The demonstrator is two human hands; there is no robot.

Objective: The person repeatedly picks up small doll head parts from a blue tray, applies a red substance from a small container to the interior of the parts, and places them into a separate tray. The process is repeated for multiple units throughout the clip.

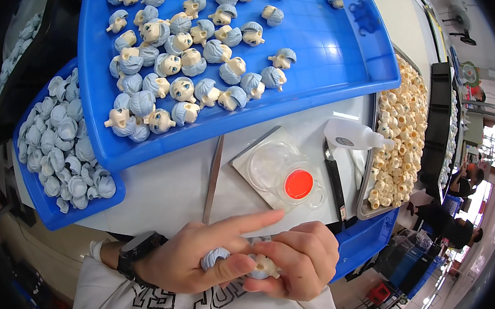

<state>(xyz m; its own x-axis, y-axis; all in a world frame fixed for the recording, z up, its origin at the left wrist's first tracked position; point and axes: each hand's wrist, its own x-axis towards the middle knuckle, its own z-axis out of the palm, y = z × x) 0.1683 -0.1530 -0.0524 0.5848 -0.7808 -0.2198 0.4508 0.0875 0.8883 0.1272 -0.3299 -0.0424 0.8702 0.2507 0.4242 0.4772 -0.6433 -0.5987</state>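
Close to my body, both hands meet over a small doll head [264,266] with a beige face and pale blue hair. My right hand [304,260] is closed around this head, its fingertips and thumb pinching it. My left hand [193,252], with a dark watch at the wrist, curls around a pale blue doll hair piece [214,258]. Its thumb reaches to the doll head and its index finger points out to the right. The fingers partly hide both pieces. Just beyond my hands lies a thin metal strip tool [214,178].
A blue tray [323,82] holds several doll heads. At left a blue bin [104,204] holds hair pieces; at right a metal tray [365,207] holds beige face parts. Between stand a clear round container [267,165] with a red disc [298,184], a black-handled knife [335,182] and a white bottle [351,133].
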